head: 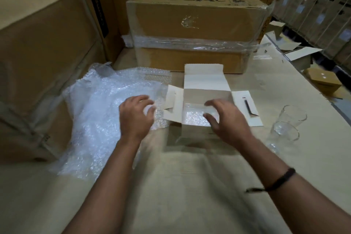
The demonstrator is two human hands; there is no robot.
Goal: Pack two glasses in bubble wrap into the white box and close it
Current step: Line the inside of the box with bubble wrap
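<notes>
The white box (207,81) stands open in the middle of the cardboard-covered table, its lid and side flaps spread out. Bubble wrap (195,118) shows inside it. My right hand (226,119) hovers over the box's opening with fingers spread and loosely bent, holding nothing. My left hand (136,116) is over the edge of a large heap of bubble wrap (106,112) left of the box, fingers curled; whether it holds wrap is unclear through the blur. Two bare clear glasses (288,125) lie on the table to the right of the box.
A taped brown carton marked "boAt" (193,32) stands right behind the white box. A big brown carton (41,59) walls off the left side. Folded white boxes (298,53) and a small brown box (322,80) sit at the far right edge.
</notes>
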